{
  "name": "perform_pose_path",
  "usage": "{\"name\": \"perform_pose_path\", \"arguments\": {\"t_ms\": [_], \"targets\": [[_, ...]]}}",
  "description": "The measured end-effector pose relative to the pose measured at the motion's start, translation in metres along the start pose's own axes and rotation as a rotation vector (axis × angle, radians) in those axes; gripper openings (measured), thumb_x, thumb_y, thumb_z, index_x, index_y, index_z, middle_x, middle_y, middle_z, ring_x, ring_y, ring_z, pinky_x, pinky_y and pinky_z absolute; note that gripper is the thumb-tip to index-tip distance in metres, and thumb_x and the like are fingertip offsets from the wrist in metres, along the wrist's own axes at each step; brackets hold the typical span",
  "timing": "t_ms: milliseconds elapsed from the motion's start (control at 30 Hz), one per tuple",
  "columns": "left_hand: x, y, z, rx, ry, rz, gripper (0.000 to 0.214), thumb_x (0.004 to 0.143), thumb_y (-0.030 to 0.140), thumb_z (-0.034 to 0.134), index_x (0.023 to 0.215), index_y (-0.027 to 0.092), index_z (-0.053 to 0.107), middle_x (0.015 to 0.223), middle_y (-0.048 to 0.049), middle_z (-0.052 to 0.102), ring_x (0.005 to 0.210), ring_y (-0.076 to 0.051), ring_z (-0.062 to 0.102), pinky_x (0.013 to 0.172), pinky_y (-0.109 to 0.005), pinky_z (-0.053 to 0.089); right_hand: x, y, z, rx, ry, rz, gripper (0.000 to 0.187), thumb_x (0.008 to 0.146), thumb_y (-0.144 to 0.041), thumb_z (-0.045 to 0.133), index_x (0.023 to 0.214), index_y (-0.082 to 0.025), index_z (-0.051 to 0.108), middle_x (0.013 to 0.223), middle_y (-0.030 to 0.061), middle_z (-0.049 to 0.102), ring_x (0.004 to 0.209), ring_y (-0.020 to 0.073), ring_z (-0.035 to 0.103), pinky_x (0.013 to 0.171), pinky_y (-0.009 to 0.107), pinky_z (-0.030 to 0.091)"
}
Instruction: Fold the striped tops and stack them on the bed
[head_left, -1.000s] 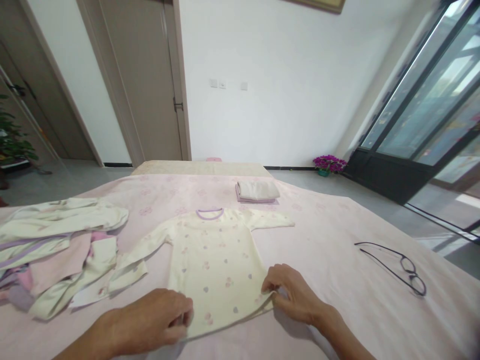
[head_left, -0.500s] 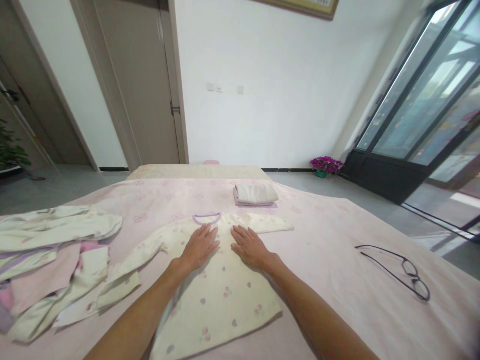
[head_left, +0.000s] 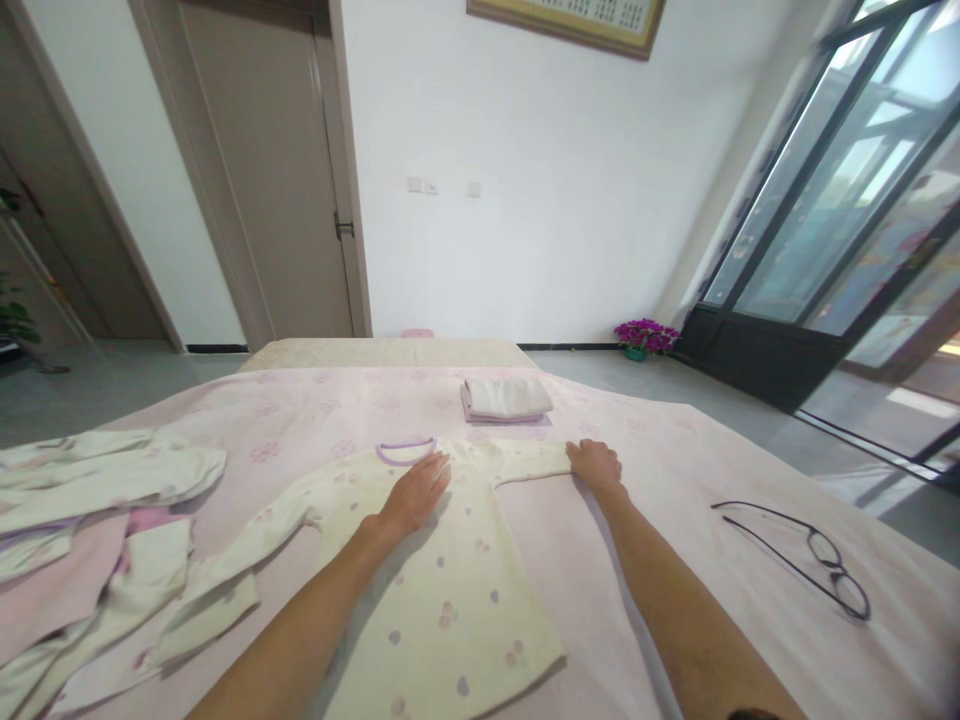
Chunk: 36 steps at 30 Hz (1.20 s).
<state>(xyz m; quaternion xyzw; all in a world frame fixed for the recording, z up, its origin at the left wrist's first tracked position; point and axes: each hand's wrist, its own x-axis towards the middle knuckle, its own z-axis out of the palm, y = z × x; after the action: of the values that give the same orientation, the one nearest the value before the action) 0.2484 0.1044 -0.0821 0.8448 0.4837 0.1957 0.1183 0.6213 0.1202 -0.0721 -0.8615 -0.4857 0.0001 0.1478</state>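
A pale cream long-sleeved child's shirt (head_left: 450, 590) with a lilac collar and small printed motifs lies spread out in front of me. My left hand (head_left: 416, 492) rests on its chest just below the collar, fingers stretched out and lying flat. At the end of the sleeve on the right, my right hand (head_left: 596, 464) has its fingers closed on the cuff. That sleeve runs straight out, while the sleeve on the left bends down toward the clothes pile. My left forearm hides part of the shirt's left side.
Rumpled clothes (head_left: 97, 560) lie in a heap at the left. Folded cloths (head_left: 506, 398) are stacked beyond the shirt. Eyeglasses (head_left: 825, 560) lie at the right on the pink sheet (head_left: 675, 600). Farther back are a door (head_left: 262, 180) and potted purple flowers (head_left: 646, 337).
My right hand has moved from the shirt's chest out to the right and closed on the sleeve's cuff. My left hand stays near the collar. The view has tilted up slightly.
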Motion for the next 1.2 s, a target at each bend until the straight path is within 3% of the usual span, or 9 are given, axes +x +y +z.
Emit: {"name": "perform_pose_path", "arguments": {"t_ms": [133,300,500,633,767,900,967,1067,1200], "targets": [[0.015,-0.002,0.016,0.035,-0.025,-0.006,0.053,0.1,0.041,0.031,0.147,0.018,0.042,0.155,-0.0122,0.04,0.146,-0.022,0.032,0.119,-0.04,0.028,0.009,0.001,0.005,0.04,-0.025,0.006,0.034,0.088,-0.042,0.05,0.102,-0.02,0.072,0.108,0.0137,0.069,0.11,0.0331,0.06,0.09,0.044,0.044],[0.016,0.001,0.028,0.177,-0.019,-0.038,0.059,0.1,0.048,0.029,0.146,0.014,0.044,0.156,-0.0158,0.037,0.148,-0.029,0.025,0.12,-0.049,0.02,0.009,0.003,0.01,0.109,0.007,0.03,0.04,0.096,-0.045,0.035,0.116,-0.022,0.062,0.105,0.009,0.07,0.097,0.0219,0.065,0.08,0.031,0.045],[0.013,0.007,0.029,0.278,-0.05,-0.08,0.063,0.098,0.054,0.032,0.151,0.02,0.038,0.16,-0.0132,0.03,0.149,-0.031,0.021,0.119,-0.053,0.017,0.004,0.024,0.005,0.029,-0.011,0.04,0.038,0.097,-0.043,0.036,0.116,-0.02,0.058,0.099,0.012,0.069,0.094,0.0268,0.065,0.077,0.035,0.045],[0.014,0.006,0.031,0.29,-0.053,-0.086,0.064,0.097,0.054,0.032,0.152,0.021,0.036,0.161,-0.014,0.027,0.149,-0.032,0.02,0.119,-0.056,0.014,-0.004,0.017,-0.003,-0.075,0.032,-0.027,0.034,0.096,-0.035,0.042,0.12,-0.018,0.058,0.11,0.0143,0.067,0.101,0.0287,0.063,0.082,0.039,0.046],[0.015,0.005,0.034,0.297,-0.051,-0.09,0.065,0.097,0.055,0.031,0.152,0.021,0.035,0.161,-0.0143,0.026,0.15,-0.033,0.018,0.118,-0.057,0.013,-0.027,-0.025,-0.003,-0.074,0.186,-0.273,0.038,0.096,-0.029,0.042,0.129,-0.016,0.057,0.128,0.0167,0.06,0.118,0.0297,0.056,0.098,0.042,0.042],[0.014,0.005,0.035,0.304,-0.04,-0.094,0.064,0.097,0.056,0.03,0.152,0.023,0.035,0.161,-0.0135,0.026,0.15,-0.031,0.017,0.119,-0.056,0.012,-0.071,-0.082,0.022,0.043,0.009,-0.799,0.05,0.102,-0.036,0.031,0.144,-0.013,0.044,0.148,0.0164,0.047,0.139,0.0264,0.039,0.113,0.042,0.033],[0.014,0.005,0.034,0.31,-0.035,-0.092,0.065,0.097,0.056,0.028,0.152,0.023,0.035,0.161,-0.0132,0.026,0.15,-0.031,0.017,0.119,-0.055,0.012,-0.089,-0.097,0.037,0.045,-0.082,-0.936,0.055,0.102,-0.041,0.028,0.149,-0.015,0.038,0.155,0.015,0.038,0.145,0.0263,0.031,0.114,0.046,0.031],[0.013,0.004,0.034,0.318,-0.036,-0.092,0.065,0.097,0.057,0.028,0.152,0.023,0.035,0.161,-0.0122,0.026,0.15,-0.03,0.018,0.119,-0.054,0.013,-0.094,-0.089,0.048,-0.028,-0.156,-0.881,0.062,0.103,-0.047,0.02,0.153,-0.014,0.033,0.159,0.0146,0.029,0.148,0.0259,0.023,0.118,0.048,0.024],[0.012,0.003,0.035,0.304,-0.033,-0.082,0.064,0.097,0.056,0.029,0.152,0.023,0.035,0.162,-0.0115,0.026,0.15,-0.03,0.018,0.119,-0.054,0.013,-0.065,-0.035,0.039,-0.144,-0.146,-0.635,0.067,0.102,-0.051,0.017,0.156,-0.013,0.026,0.162,0.0129,0.021,0.15,0.0242,0.016,0.12,0.046,0.015]]}}
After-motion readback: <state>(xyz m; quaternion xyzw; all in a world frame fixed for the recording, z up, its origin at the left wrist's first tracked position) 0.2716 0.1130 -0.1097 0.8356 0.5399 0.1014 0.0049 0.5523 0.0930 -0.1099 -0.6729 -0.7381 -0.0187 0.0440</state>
